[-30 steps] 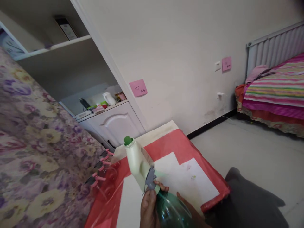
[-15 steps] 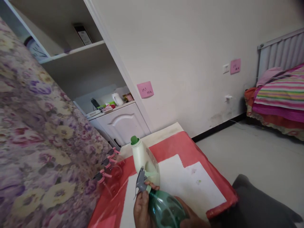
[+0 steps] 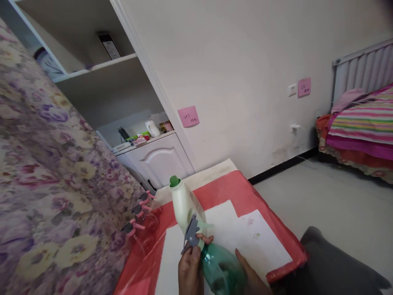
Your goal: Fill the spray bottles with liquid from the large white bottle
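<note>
A green see-through spray bottle [image 3: 219, 266] with a grey trigger head [image 3: 191, 231] is held tilted over the table, its head toward the upper left. My left hand [image 3: 192, 266] is closed around the neck, just below the trigger head. At the lower right, my right hand [image 3: 250, 272] lies along the bottle's body with its thumb raised; its other fingers are mostly hidden behind the bottle. Directly behind the trigger stands a pale green jug [image 3: 186, 200] with a green cap [image 3: 174, 181].
Several clear spray bottles with pink and grey heads [image 3: 135, 226] stand at the table's left edge, beside a floral curtain [image 3: 61, 176]. White paper [image 3: 260, 237] covers part of the red tabletop [image 3: 219, 186]. A dark seat-like shape [image 3: 331, 262] is at right.
The spray bottle and my left hand have shifted slightly right. My right thumb has lifted from the bottle's body and now points upward.
</note>
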A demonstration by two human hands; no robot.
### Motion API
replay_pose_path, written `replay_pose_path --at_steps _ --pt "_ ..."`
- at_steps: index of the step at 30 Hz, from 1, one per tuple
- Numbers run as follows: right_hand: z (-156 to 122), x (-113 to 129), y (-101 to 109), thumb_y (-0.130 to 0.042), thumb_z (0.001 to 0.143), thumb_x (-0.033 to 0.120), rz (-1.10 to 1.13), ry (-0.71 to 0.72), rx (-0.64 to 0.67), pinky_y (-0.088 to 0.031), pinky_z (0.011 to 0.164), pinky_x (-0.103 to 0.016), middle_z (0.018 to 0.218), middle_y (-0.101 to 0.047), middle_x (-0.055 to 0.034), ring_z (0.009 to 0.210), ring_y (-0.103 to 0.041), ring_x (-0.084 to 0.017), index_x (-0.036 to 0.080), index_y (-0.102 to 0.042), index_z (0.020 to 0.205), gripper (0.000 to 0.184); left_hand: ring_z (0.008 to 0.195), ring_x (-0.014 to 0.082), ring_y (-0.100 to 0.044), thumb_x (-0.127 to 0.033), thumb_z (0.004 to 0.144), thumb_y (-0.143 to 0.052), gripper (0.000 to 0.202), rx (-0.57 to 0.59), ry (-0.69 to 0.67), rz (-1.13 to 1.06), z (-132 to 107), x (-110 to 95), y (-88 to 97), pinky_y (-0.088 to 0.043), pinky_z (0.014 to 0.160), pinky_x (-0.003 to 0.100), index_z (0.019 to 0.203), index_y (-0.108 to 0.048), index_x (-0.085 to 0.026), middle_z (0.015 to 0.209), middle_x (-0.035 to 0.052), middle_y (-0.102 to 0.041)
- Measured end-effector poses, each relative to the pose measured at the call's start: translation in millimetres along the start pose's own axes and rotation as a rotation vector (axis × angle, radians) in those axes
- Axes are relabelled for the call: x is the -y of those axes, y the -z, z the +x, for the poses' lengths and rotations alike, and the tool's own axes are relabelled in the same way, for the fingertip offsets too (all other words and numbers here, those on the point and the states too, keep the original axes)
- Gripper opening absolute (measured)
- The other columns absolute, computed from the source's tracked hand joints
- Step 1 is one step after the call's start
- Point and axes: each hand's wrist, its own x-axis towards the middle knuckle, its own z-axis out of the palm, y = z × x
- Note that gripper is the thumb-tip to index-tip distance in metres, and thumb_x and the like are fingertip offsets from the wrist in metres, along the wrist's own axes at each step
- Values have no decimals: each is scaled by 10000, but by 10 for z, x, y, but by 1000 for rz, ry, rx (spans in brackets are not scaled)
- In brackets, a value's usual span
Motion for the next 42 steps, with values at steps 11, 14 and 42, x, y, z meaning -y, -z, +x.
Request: replay_pose_path --at_steps 11,14,42 --pt "-143 -67 281 -827 606 428 95 68 86 -480 755 -363 870 -757 -66 746 -707 -235 194 -679 1109 574 972 261 -670 -447 704 -773 385 -107 -51 11 1 -61 -48 -492 934 367 957 -731 -160 932 92 -730" --pt "-144 -28 199 -647 714 678 133 29 48 -487 705 -363 762 -747 -120 700 -691 -252 101 -727 964 633 970 277 -672 -441 688 -786 397 -88 -27 34 -19 -93 -59 -497 931 378 958 -741 -154 910 101 -734" --pt "-198 -10 280 -823 537 220 -714 465 -339 -419 1013 -477 1456 -399 -170 1296 -448 -346 262 -299 1435 1041 1119 268 -636 -421 716 -770 429 -185 -78 -87 -16 -99 -35 -427 1047 394 1076 -705 -198 1047 87 -743"
